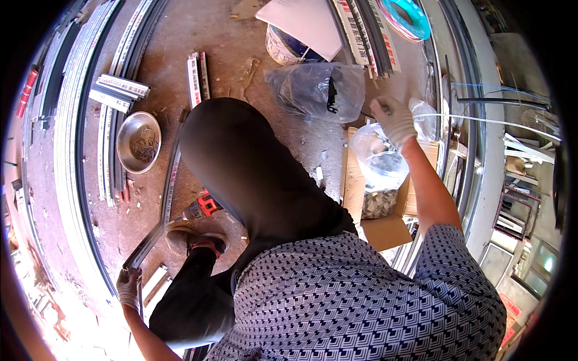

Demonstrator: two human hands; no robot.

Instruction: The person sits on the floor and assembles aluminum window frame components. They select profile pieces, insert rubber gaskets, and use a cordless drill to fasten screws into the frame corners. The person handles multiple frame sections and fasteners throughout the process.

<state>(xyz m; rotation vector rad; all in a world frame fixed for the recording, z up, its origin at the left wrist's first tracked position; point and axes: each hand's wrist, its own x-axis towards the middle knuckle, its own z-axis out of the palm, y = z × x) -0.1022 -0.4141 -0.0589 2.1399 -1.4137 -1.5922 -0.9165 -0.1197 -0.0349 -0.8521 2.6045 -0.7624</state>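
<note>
My left hand (128,289), in a pale work glove, is closed round the near end of a long dark metal profile (171,185). The profile runs away along the left of my bent knee, which covers part of it. My right hand (394,123), also gloved, is raised with curled fingers over an open cardboard box (386,233). Whatever it may hold is too small to see. Below that hand a clear plastic bag (374,157) sits in the box, above a pile of small grey pieces (379,205). A red and black power drill (205,206) lies beside my shoe.
A metal bowl of screws or nails (139,142) stands at left, near short profile pieces (120,91) and long profiles (72,138). Ahead are a grey plastic bag (313,90), a tub (283,47) under a white board, more profiles (367,33) and a turquoise coil (414,23).
</note>
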